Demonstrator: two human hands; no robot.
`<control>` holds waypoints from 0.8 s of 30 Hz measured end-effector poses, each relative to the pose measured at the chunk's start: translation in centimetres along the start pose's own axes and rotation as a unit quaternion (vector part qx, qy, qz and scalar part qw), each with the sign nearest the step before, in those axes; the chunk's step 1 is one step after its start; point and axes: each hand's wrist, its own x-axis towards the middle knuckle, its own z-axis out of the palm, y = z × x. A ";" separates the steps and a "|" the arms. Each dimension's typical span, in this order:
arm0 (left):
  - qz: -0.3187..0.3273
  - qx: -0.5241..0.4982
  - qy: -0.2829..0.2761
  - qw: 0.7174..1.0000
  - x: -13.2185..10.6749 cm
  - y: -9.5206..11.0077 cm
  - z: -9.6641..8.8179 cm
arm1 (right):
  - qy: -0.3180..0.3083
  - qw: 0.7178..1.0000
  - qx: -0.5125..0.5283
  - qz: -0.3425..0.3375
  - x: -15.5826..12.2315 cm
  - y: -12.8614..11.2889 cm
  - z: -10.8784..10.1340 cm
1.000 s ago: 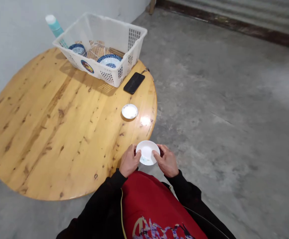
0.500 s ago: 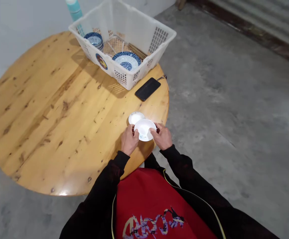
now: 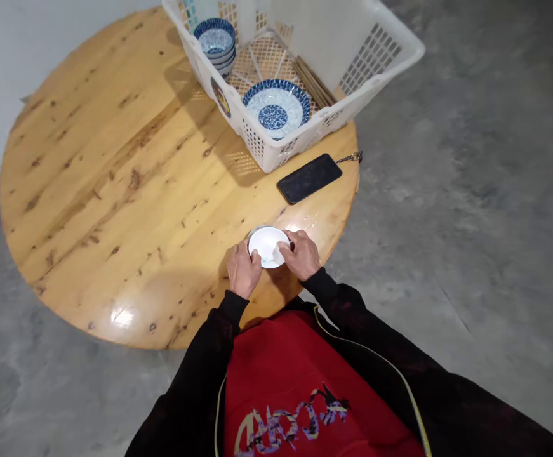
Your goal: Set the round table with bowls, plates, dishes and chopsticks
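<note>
1. Both hands were partly closed on one small white dish (image 3: 266,244): the left hand (image 3: 244,269) held its left rim and the right hand (image 3: 303,255) its right, thumbs laid over the top. The fingertips beneath were hidden, so how firmly they gripped could not be told.
2. The white dish was above the desk (image 3: 114,190), near the curved edge on the person's side. If a thumb slid on the smooth surface, the dish could have tipped, and a drop past that edge would have ended on the hard floor (image 3: 447,222).
3. A thin greyish rim showed just beyond its far side, probably a second dish (image 3: 254,231) underneath; whether the two touched was unclear. With the view blocked, an off-centre lowering might have chipped one or left the pair crooked.
4. Fingers curled below the rim could have been pinched, or have nudged the lower piece aside on letting go.
5. The black phone (image 3: 310,179) lay near, beyond the right hand, its strap (image 3: 350,157) by the desk's edge. A careless outward sweep could have knocked it off.
6. A forward bump against the basket (image 3: 347,32) might have rattled the blue-patterned plate (image 3: 273,115) and stacked bowls (image 3: 215,41) inside.
</note>
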 end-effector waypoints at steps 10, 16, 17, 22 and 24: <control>-0.036 -0.001 0.029 0.999 0.5 0.6 0.2 | -0.059 0.998 -0.020 -0.025 1.7 0.4 0.2; -0.023 0.002 0.020 1.000 1.1 0.3 -0.2 | -0.081 0.995 -0.047 -0.023 2.1 -0.5 0.2; -0.020 0.002 0.020 1.000 1.2 0.2 -0.3 | -0.084 0.995 -0.050 -0.024 2.2 -0.6 0.2; 0.005 -0.009 0.044 0.999 1.0 -1.2 -0.1 | -0.095 0.995 -0.025 -0.031 2.0 -0.5 0.0; 0.019 -0.034 0.053 0.998 1.0 -1.9 0.3 | -0.097 0.994 0.005 -0.040 1.8 -0.1 0.3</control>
